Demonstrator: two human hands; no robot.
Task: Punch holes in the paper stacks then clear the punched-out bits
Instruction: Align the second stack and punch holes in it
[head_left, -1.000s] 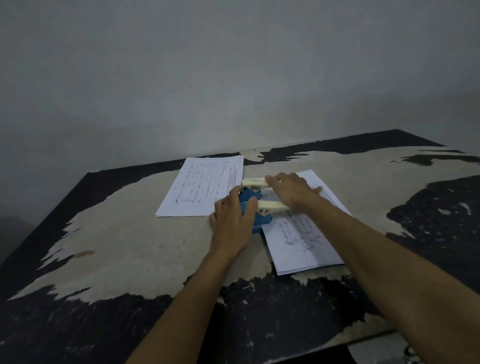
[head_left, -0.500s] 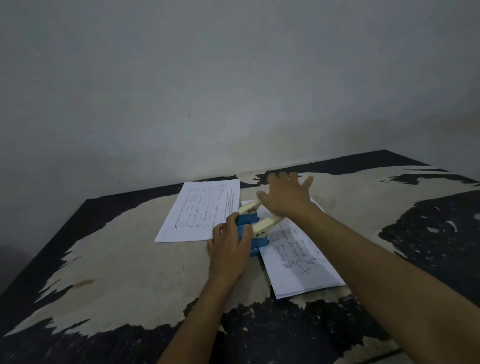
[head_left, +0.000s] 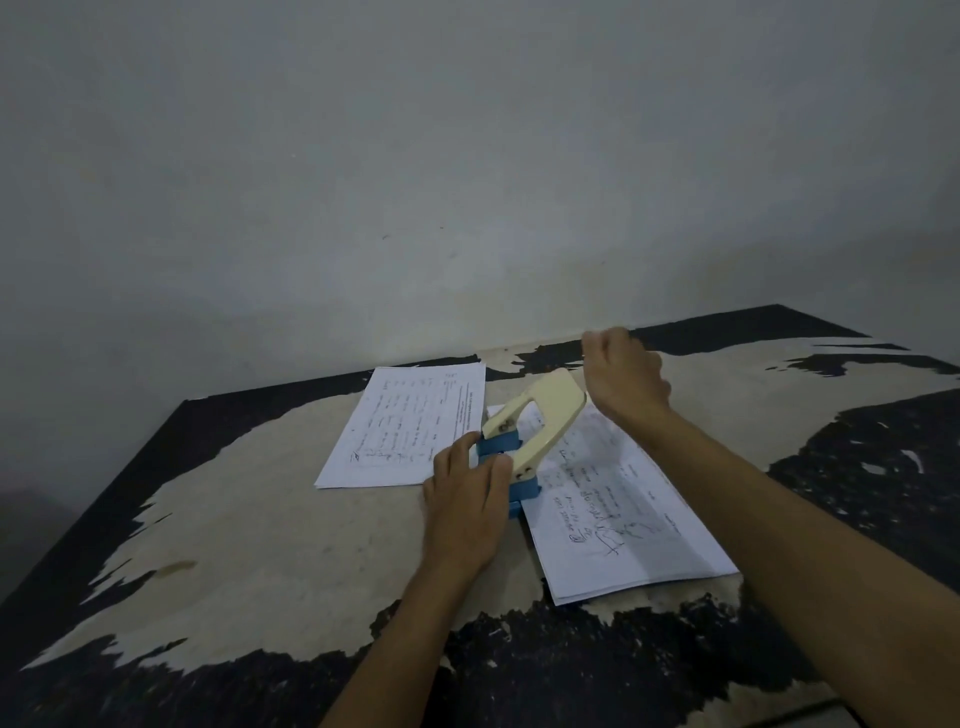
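Note:
A hole punch with a blue base and a cream lever (head_left: 535, 415) stands on the left edge of the right paper stack (head_left: 623, 509). Its lever is raised and tilted up to the right. My left hand (head_left: 467, 499) lies flat against the punch's blue base on its left side, pressing on it. Just beyond the lever's far end hovers my right hand (head_left: 621, 379), fingers curled loosely and apparently off the lever. A second paper stack (head_left: 410, 426) with handwriting lies to the left of the punch.
The table (head_left: 260, 545) has a worn top, pale in the middle with black patches around the edges. A plain grey wall rises directly behind it. The table's front edge is near the bottom right corner.
My right hand has come off the lever and risen past its far end. The lever has swung up from flat to raised. My left hand has stayed on the base.

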